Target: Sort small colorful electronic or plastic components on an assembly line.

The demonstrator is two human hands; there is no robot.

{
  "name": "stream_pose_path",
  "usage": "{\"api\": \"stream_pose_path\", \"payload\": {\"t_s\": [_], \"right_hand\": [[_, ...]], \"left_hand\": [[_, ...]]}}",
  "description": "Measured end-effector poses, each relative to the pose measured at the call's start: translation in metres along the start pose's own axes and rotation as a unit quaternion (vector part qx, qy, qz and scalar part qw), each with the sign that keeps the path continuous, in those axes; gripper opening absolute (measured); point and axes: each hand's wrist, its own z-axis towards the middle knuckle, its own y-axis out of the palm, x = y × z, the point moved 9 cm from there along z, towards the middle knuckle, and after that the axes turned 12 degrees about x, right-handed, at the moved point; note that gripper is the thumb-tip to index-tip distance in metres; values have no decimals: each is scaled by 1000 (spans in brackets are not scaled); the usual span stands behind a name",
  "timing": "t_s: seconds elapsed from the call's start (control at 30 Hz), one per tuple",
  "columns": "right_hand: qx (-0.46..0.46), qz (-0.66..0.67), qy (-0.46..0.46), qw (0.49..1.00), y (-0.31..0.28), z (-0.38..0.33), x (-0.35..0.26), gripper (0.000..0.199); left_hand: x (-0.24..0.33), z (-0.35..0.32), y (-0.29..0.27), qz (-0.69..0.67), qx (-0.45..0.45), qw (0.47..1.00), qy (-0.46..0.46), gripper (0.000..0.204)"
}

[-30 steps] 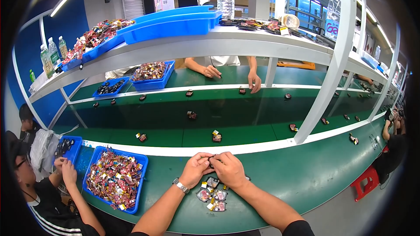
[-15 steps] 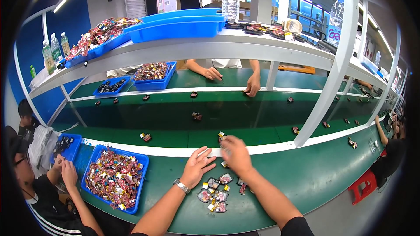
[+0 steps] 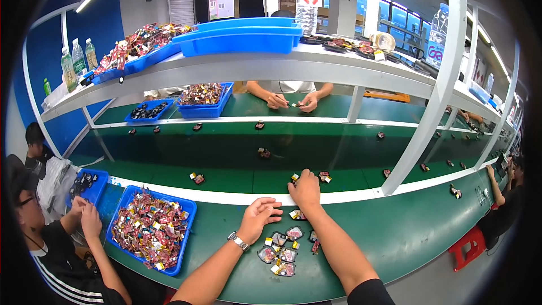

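Observation:
My right hand (image 3: 305, 191) reaches over the white rail onto the far green belt, its fingers curled down. By its thumb side peeks a small dark part with a yellow-and-white tag (image 3: 295, 178); the fingertips hide where they grip it. My left hand (image 3: 259, 218), a metal watch on its wrist, hovers over the near side with loosely bent fingers apart and nothing in them. Below lies a cluster of small clear-and-black parts (image 3: 286, 255) with red boards and yellow-white tags. One such part (image 3: 297, 214) lies beside my right wrist, and another (image 3: 324, 177) rests right of my right hand.
A blue bin (image 3: 189, 237) heaped with red-and-white parts stands left of my left arm. The white rail (image 3: 226, 196) and a slanted post (image 3: 426, 96) divide the workspace. Overhead, a shelf carries blue trays (image 3: 237, 42). Co-workers sit at left, opposite and right.
My right hand's blur is gone, and its fingers now curl down at the belt. A part shows to its right. Opposite, the co-worker's hands have come together. The whole view has shifted slightly.

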Motion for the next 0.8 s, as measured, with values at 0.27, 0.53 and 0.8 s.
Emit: {"api": "stream_pose_path", "payload": {"t_s": [0.27,0.53,0.8], "right_hand": [[-223,395,-120,883,-70,-38,-52,51],[-181,351,-238,888,-109,-66,-70,43],[-22,227,-149,962,-95,-76,-59,26]], "left_hand": [[5,3,-21,26,37,998,-37,29],[-5,-9,8,18,-105,988,-115,36],[-3,-12,10,21,-57,994,-91,37]]}}
